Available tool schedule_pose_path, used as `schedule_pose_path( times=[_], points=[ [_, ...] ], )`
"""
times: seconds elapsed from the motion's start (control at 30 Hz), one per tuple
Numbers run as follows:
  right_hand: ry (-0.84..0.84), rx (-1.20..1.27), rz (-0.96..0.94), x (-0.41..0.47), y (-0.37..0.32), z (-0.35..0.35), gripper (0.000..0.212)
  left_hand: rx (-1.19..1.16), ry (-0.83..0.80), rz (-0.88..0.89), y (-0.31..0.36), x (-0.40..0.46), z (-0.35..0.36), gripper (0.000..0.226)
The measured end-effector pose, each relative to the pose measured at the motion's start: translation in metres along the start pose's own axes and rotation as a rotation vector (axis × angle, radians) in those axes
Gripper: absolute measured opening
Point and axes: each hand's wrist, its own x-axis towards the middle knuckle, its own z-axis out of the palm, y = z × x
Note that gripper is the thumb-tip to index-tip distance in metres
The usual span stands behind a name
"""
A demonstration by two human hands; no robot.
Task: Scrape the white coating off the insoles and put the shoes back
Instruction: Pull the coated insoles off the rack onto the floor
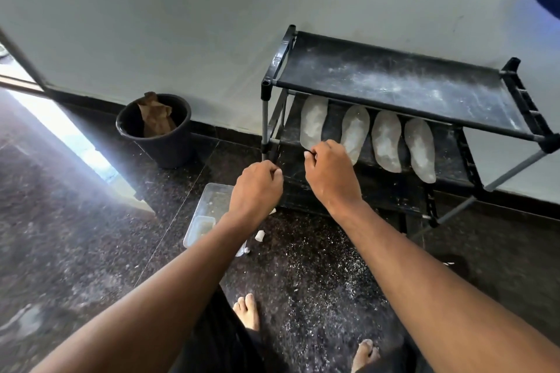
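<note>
Both fists curled, left hand (257, 188) and right hand (328, 171) pinching something dark, unclear what, by leftmost insole (313, 123) at 12 o'clock; slip could knock insoles off shelf (439, 160).

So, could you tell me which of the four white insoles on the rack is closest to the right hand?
The leftmost insole, at the rack's left end. The right hand is at its lower tip, while the other three lie further right.

Nothing here carries writing I can read: no label, brand, number or sign on the shoe rack (394, 82), the insoles (386, 141), the bucket (157, 136) or the plastic tub (209, 206).
</note>
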Motion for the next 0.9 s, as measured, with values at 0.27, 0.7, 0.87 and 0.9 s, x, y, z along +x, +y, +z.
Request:
schedule_pose_path(
  times=[0.27,0.7,0.87,0.9],
  points=[
    [-0.004,-0.016,0.000,-0.003,0.005,0.011,0.018,0.068,-0.031,-0.024,-0.004,0.004,0.017,0.030],
    [0.027,-0.002,-0.007,0.001,-0.004,0.011,0.020,0.006,0.030,-0.008,0.000,0.008,-0.007,0.027],
    [-0.002,0.036,-0.004,0.005,-0.019,0.030,0.021,0.003,0.050,-0.046,-0.025,0.009,-0.023,0.028],
    [-0.014,0.045,-0.004,0.006,-0.022,0.037,0.021,0.007,0.053,-0.060,-0.033,0.009,-0.025,0.028]
  ],
)
